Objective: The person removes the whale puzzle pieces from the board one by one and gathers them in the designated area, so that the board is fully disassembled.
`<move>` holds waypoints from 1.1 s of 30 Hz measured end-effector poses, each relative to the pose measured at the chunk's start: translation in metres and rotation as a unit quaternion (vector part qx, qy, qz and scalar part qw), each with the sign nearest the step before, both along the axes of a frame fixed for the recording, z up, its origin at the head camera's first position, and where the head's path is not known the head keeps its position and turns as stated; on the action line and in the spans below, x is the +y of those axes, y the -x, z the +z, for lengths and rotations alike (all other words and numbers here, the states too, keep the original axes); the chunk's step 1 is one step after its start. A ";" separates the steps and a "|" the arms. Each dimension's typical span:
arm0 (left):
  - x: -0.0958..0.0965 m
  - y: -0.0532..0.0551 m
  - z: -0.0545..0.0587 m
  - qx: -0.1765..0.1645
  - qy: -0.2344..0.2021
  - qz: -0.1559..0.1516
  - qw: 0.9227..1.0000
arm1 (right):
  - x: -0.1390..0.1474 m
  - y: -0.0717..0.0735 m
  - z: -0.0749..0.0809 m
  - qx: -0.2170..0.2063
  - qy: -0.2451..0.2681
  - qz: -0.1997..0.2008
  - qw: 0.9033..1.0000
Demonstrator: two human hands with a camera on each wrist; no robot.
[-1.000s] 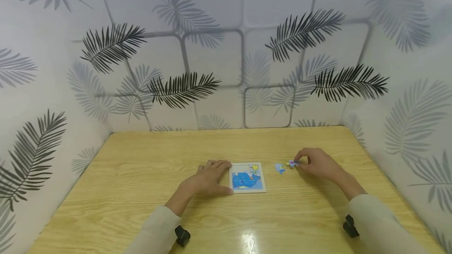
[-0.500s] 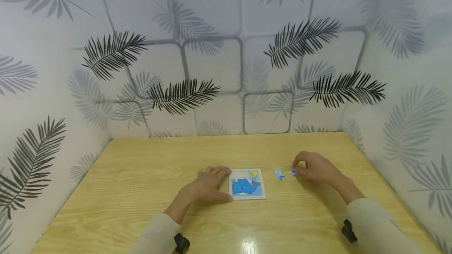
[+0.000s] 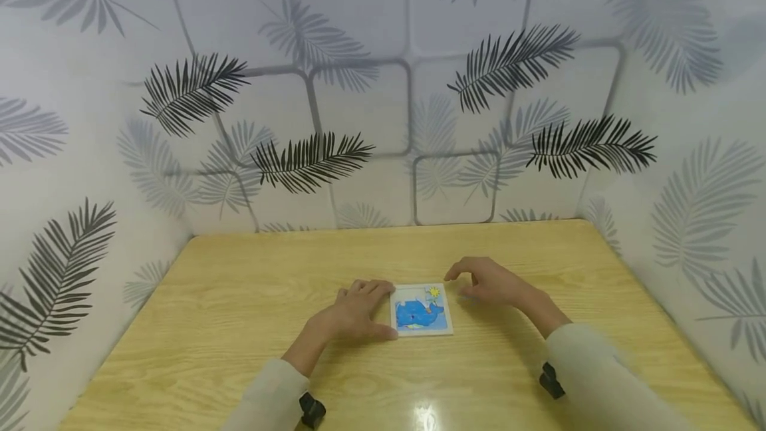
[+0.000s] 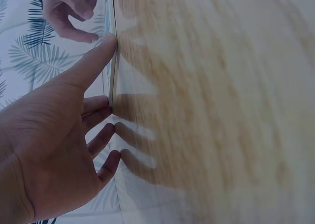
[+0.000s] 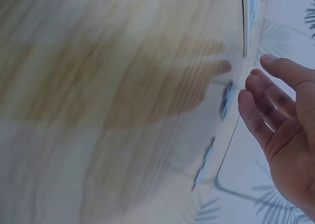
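A small square whale puzzle [image 3: 419, 314] in a white frame lies on the table, a yellow sun in its upper right and a pale bare patch at upper left. My left hand [image 3: 359, 311] rests along the frame's left edge, thumb at the near corner and fingertips at the far one, fingers fairly straight. Just off the right edge hovers my right hand [image 3: 491, 281], fingers loosely bent, with nothing seen between them. Below its fingers, the right wrist view has one puzzle piece [image 5: 227, 100] and another puzzle piece [image 5: 204, 164] lying on the table; the head view hides both.
The wood-grain table [image 3: 269, 265] reaches back to a wall [image 3: 359, 112] with a leaf pattern, which also encloses both sides. A dark device [image 3: 311, 410] is strapped at the left wrist, and a similar dark device [image 3: 550, 380] at the right.
My right hand has moved left from the loose puzzle pieces to the frame's right edge, its fingers now apart from them. The left hand stays at the frame.
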State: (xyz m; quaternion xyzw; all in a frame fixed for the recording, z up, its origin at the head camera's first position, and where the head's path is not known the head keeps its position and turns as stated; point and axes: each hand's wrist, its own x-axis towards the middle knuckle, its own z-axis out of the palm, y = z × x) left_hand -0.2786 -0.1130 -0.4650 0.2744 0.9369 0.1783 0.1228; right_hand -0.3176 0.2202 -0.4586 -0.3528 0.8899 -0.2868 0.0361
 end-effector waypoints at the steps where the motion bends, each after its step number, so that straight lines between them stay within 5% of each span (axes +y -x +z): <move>1: 0.000 0.000 0.000 0.000 0.000 0.001 1.000 | -0.005 0.001 -0.001 0.001 0.000 0.009 1.000; 15: 0.001 -0.001 0.002 0.000 0.003 0.001 1.000 | -0.041 -0.005 -0.001 -0.002 -0.055 0.037 0.998; 33: 0.002 0.001 -0.001 -0.010 0.006 0.008 1.000 | -0.043 -0.010 0.000 0.071 -0.095 0.017 0.993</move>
